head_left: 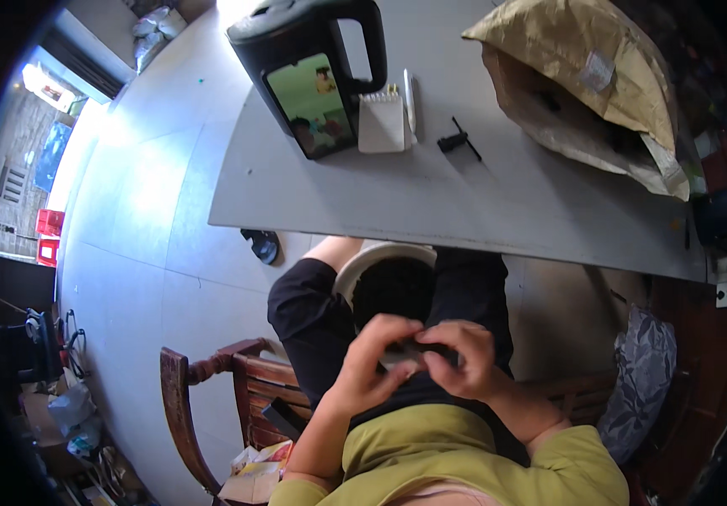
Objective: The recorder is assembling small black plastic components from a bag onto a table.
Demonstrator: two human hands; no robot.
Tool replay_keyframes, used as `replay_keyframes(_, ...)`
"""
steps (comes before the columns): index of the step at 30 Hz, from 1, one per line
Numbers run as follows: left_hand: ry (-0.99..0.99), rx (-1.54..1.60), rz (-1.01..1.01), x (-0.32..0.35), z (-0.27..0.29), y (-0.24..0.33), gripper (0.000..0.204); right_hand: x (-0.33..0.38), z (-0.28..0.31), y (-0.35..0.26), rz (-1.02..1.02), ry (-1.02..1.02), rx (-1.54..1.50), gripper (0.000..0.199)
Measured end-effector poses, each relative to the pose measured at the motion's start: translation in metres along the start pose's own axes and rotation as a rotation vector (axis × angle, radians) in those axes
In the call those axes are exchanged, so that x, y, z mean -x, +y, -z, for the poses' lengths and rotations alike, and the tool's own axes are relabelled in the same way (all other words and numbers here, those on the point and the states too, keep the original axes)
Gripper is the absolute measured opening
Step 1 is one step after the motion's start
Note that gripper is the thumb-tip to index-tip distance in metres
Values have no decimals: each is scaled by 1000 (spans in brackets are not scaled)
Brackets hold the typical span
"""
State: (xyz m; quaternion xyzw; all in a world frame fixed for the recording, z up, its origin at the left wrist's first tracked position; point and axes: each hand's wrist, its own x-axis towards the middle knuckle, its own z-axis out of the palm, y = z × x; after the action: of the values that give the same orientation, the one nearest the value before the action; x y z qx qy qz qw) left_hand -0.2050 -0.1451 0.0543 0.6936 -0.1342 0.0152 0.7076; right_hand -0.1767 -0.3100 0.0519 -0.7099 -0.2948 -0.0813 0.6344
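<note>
Head view shows our left hand (373, 361) and right hand (463, 361) pinching a small dark part (418, 348) between them; we should keep it steady over the lap.

Daylight pours in from the upper left, where the doorway (47, 88) is blown out to white — its glare washes across the floor (136, 211) and pales the near end of the table (431, 198). The lower half sits dimmer, with the lap in deep shadow. The hands show slight motion blur. Fisheye distortion bends the table edge, and a black vignette swallows the corners — the right rim is murky.
</note>
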Motion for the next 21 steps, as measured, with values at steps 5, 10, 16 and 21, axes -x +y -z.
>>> replay_keyframes(5,-182,-395,-212,-6,9,10,32,8,12,-1,-770,-112,-646,28)
replay_keyframes(10,45,-517,-346,-2,-7,7,29,13,-8,-3,-780,11,-838,42)
replay_keyframes(16,-182,-404,-210,4,20,17,25,19,3,-1,-815,-413,-953,24)
replay_keyframes(21,-539,-199,-148,5,28,25,26,22,11,-4,-718,-994,-1033,27)
